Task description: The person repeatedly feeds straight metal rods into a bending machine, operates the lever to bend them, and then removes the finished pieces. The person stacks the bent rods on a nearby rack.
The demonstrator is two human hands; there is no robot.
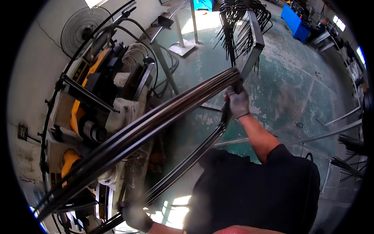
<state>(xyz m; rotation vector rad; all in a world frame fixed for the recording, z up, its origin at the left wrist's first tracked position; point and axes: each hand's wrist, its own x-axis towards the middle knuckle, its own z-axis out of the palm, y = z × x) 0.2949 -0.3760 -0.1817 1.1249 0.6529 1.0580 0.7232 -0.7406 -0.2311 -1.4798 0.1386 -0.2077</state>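
A long bundle of dark metal rods (171, 99) runs slantwise across the view, bent back on itself near its upper right end, so one leg lies above the other. In a grey glove, my right hand (238, 103) is closed around the rods by that bend. My left hand (136, 216), in a dark glove and somewhat blurred, grips the lower leg near the bottom edge. The far lower-left ends of the bundle pass in front of the machine. Just beyond my right hand stands a metal rack (255, 29) with many similar bent rods (230, 35) hanging on it.
A machine with orange parts (92, 68) and hoses fills the left side, with a large fan (83, 31) behind it. More dark rods (347, 167) jut in at the right edge. Far back right, a person (321, 26) is beside a blue machine (295, 21).
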